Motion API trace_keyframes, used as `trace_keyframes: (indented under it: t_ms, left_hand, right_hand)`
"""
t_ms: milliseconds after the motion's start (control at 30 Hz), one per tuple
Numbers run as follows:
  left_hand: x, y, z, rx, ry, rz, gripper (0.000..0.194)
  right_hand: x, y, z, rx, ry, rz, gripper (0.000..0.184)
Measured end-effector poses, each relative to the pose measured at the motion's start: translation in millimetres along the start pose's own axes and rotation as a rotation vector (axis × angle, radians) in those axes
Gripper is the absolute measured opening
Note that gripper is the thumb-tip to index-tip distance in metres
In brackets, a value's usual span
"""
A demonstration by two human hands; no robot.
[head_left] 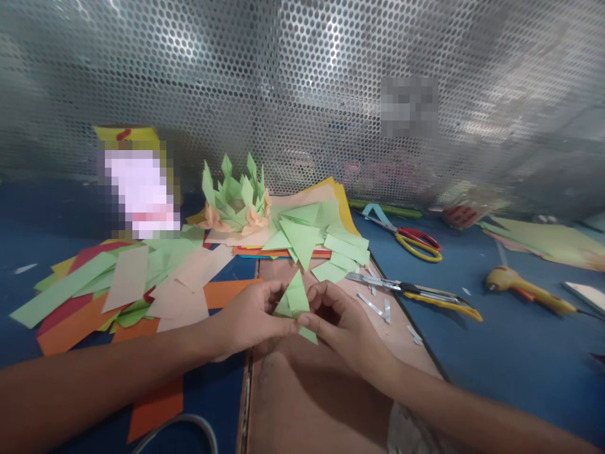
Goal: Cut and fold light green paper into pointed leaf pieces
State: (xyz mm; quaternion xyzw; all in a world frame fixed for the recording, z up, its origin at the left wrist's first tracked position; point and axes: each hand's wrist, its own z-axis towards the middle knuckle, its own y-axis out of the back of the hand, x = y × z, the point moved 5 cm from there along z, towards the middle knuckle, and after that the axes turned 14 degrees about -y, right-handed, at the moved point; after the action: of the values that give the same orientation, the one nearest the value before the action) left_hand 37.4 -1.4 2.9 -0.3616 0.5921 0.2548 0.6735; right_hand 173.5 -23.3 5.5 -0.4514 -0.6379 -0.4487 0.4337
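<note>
Between my two hands, above the wooden board (293, 403), is a small folded piece of light green paper (293, 296) with a pointed top. My left hand (248, 315) pinches its left side, thumb in front and fingers behind. Gripping the lower right side, my right hand (343, 321) has its thumb near the left thumb. A narrow tip of the paper sticks out below the thumbs. Just beyond lie folded green paper triangles (300, 236) and green paper strips (347, 246) on a stack of coloured sheets. A green folded-paper crown shape (236, 198) with peach pieces stands behind them.
Paper scraps (127, 274) in several colours spread at the left. On the right lie red-and-yellow scissors (418, 244), a yellow utility knife (425, 295), a yellow glue gun (524, 287) and green sheets (548, 239). A perforated metal panel (283, 82) closes off the back.
</note>
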Motion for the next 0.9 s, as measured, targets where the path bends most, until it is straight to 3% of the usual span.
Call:
trace_keyframes:
  t_ms: [333,567,767,900]
  left_hand:
    - [-4,4.2,-1,-0.135,0.013,0.061,0.035]
    - [-9,3.5,-3,-0.18,-0.191,-0.062,0.03]
    - [-22,4.7,-4,-0.216,-0.319,0.059,0.021]
    - [-24,7.0,-3,-0.259,-0.307,0.149,0.02]
  right_hand:
    - [2,0,2,0.012,-0.024,0.036,0.034]
    - [-3,6,4,-0.045,-0.019,0.126,0.027]
    - [0,8,4,-0.081,0.013,0.165,0.026]
    - [3,8,1,-0.105,0.023,0.16,0.028]
